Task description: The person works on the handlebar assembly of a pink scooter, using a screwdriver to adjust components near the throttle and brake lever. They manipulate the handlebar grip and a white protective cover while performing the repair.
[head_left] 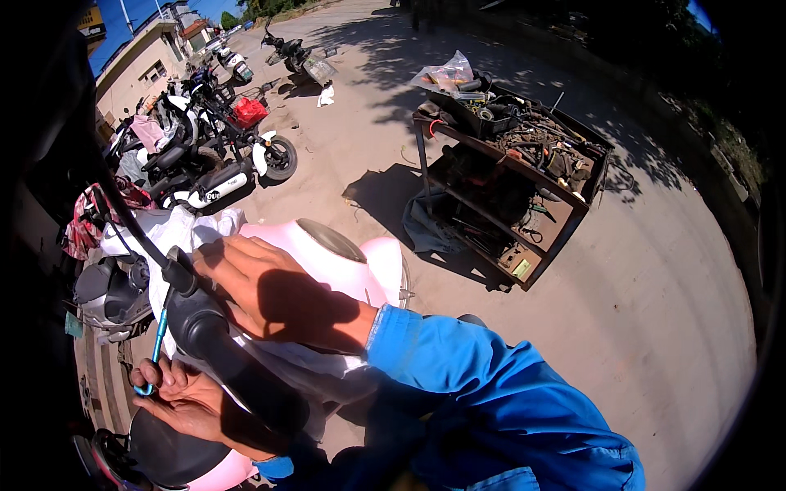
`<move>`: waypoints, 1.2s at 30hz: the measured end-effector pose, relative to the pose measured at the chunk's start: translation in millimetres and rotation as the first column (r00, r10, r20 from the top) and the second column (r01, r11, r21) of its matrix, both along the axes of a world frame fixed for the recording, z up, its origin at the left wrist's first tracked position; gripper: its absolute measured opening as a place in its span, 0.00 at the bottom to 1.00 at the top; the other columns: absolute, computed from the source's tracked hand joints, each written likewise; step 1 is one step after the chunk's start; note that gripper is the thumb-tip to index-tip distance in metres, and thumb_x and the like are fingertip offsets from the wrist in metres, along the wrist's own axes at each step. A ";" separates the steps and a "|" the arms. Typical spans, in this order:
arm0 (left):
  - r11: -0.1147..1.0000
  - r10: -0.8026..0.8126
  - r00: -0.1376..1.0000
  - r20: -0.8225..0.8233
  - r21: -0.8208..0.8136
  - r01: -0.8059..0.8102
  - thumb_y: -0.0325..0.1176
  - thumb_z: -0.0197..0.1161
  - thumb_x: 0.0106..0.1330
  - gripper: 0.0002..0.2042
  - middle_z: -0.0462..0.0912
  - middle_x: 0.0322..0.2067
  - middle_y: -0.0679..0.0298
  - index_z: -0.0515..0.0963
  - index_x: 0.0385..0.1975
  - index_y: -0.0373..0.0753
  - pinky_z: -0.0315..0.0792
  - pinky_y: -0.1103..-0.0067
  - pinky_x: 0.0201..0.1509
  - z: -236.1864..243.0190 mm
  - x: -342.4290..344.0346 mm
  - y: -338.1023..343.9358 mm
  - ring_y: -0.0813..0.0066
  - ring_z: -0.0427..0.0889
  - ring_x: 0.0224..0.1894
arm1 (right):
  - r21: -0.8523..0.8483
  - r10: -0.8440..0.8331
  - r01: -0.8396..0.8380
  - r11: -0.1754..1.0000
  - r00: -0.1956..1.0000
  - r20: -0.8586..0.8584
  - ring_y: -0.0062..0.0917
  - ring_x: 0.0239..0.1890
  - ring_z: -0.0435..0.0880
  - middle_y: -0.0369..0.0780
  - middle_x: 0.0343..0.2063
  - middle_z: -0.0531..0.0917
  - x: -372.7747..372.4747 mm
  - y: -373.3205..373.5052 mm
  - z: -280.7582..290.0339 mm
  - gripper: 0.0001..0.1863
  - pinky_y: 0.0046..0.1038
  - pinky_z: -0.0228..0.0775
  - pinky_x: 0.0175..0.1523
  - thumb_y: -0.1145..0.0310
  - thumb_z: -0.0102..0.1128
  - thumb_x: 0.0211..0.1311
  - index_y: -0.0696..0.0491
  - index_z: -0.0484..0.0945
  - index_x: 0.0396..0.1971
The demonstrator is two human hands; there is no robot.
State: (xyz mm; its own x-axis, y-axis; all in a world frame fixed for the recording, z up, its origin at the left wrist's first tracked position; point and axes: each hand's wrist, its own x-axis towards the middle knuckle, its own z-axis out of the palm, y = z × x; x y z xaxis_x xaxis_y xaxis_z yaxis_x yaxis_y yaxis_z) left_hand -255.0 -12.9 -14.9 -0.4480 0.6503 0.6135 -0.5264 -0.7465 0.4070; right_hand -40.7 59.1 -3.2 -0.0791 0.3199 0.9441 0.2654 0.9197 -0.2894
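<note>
A pink scooter (282, 245) stands before me, with a white cloth (164, 233) draped over its front. Its black handlebar grip (254, 380) runs diagonally up to the mirror stem (135, 213). Below the grip, my left hand (192, 401) is closed around the lower part of a thin blue rod with a hooked end (159, 335). The rod's upper end reaches up beside the stem's base. Across the handlebar lies my right hand (274, 295), fingers bent together next to the stem's base. Its fingertips are partly hidden, so what they grip cannot be made out.
A rusty tool cart (520, 176) loaded with tools and parts stands to the right, with a grey-blue cloth (434, 225) hanging at its side. Several parked scooters (209, 159) line the left. Farther back is another scooter (299, 57) on the concrete ground (639, 286).
</note>
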 end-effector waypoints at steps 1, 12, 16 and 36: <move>0.999 0.007 1.000 0.005 0.042 -0.008 0.44 0.49 0.84 0.16 0.65 0.38 0.63 0.68 0.49 0.34 0.64 0.80 0.35 -1.2 -0.1 4.5 0.74 0.63 0.34 | -0.015 -0.007 0.008 1.000 0.999 0.043 0.44 0.44 0.80 0.49 0.38 0.80 3.0 0.5 2.7 0.22 0.40 0.75 0.48 0.77 0.67 0.51 0.64 0.78 0.49; 0.980 0.181 0.944 -0.275 -0.026 -0.195 0.37 0.61 0.78 0.21 0.77 0.44 0.60 0.69 0.63 0.31 0.72 0.83 0.41 -31.4 -50.2 17.3 0.78 0.73 0.37 | 0.004 -0.100 0.101 0.995 0.989 0.113 0.44 0.39 0.78 0.49 0.35 0.78 -1.4 -4.1 3.1 0.24 0.41 0.72 0.44 0.75 0.65 0.55 0.63 0.76 0.55; 0.951 0.273 0.903 -0.333 -0.045 -0.305 0.34 0.62 0.77 0.17 0.81 0.39 0.55 0.70 0.58 0.32 0.75 0.81 0.34 -29.7 -55.6 18.7 0.72 0.78 0.33 | -0.017 -0.123 0.124 0.992 0.990 0.073 0.45 0.38 0.77 0.48 0.33 0.76 -7.2 -2.1 -3.8 0.25 0.41 0.72 0.43 0.76 0.65 0.55 0.62 0.76 0.55; 0.964 0.243 0.935 -0.258 0.168 -0.205 0.36 0.56 0.80 0.13 0.76 0.42 0.55 0.75 0.52 0.32 0.69 0.73 0.52 -31.5 -42.1 21.2 0.70 0.73 0.41 | 0.016 -0.147 0.146 0.989 0.988 0.053 0.46 0.40 0.79 0.49 0.38 0.80 -10.1 1.7 -9.0 0.30 0.42 0.74 0.44 0.79 0.69 0.49 0.60 0.76 0.57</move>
